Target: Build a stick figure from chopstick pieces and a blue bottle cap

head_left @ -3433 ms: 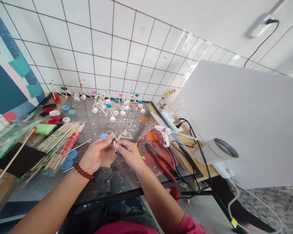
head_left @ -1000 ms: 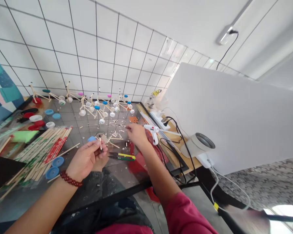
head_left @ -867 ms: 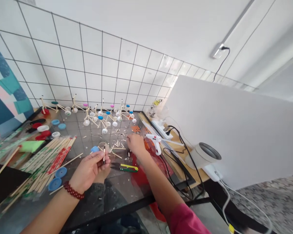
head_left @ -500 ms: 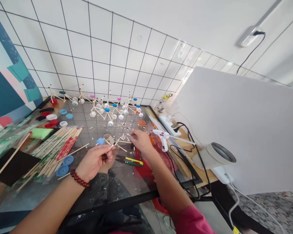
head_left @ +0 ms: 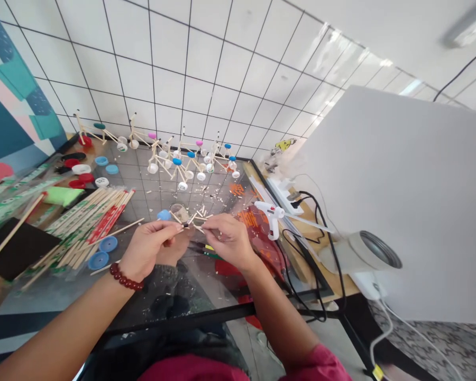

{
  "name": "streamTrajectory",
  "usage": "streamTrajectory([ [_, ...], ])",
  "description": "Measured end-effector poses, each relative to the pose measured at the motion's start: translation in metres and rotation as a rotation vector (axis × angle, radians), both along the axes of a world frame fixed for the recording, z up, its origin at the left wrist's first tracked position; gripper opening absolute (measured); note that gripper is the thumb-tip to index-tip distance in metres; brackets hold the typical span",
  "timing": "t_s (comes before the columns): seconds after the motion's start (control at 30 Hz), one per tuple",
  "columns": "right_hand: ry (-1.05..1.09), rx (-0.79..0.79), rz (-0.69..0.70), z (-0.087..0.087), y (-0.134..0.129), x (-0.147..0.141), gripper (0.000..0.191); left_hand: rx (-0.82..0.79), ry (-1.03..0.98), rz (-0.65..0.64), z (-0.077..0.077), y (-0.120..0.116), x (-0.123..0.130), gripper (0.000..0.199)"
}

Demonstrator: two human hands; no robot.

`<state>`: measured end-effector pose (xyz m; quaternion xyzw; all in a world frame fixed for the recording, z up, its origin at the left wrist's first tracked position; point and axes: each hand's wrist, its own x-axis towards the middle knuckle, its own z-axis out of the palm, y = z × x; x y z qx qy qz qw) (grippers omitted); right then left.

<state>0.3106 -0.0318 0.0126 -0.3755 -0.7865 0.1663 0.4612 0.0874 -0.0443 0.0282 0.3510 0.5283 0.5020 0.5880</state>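
My left hand (head_left: pixel 153 246), a beaded bracelet at its wrist, pinches a short stick piece with a black bit (head_left: pixel 185 225) between thumb and fingers. Close by on the right, my right hand (head_left: pixel 228 241) is closed in a pinch on a small pale wooden stick (head_left: pixel 199 227), its tip close to the left hand's piece. Whether the two pieces touch, I cannot tell. Behind the fingers lie a blue cap (head_left: pixel 164 215), a small round container (head_left: pixel 178 211) and cut stick pieces. A yellow-and-green cutter (head_left: pixel 209 252) lies partly hidden under my right hand.
Stick-and-bottle-cap models (head_left: pixel 182 172) stand at the back. Wrapped chopsticks (head_left: pixel 91 227) and blue caps (head_left: pixel 108 244) lie on the left. At right are a white glue gun (head_left: pixel 270 214), black cables, a power strip (head_left: pixel 281 191) and a grey cylinder (head_left: pixel 353 254).
My right hand has come left and toward me, bringing its small stick up to the piece in my left hand. The camera view has shifted slightly.
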Motion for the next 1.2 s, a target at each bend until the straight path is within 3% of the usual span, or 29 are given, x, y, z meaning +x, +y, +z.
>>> streamTrajectory([
  [0.1, -0.073, 0.051, 0.063, -0.0003, -0.0001, 0.0001, 0.020, -0.012, -0.006, -0.026, -0.0010, 0.0006, 0.0000, 0.043],
  [0.43, -0.097, -0.029, 0.034, -0.0074, -0.0019, -0.0086, 0.015, -0.062, -0.076, -0.067, -0.0058, 0.0004, 0.0012, 0.030],
  [0.73, -0.146, 0.017, 0.016, -0.0069, -0.0011, -0.0071, 0.017, -0.043, -0.038, -0.094, -0.0045, -0.0014, 0.0037, 0.034],
  [1.2, -0.161, -0.047, -0.006, -0.0036, -0.0025, -0.0077, 0.016, -0.033, -0.011, -0.117, -0.0050, -0.0014, 0.0031, 0.035],
])
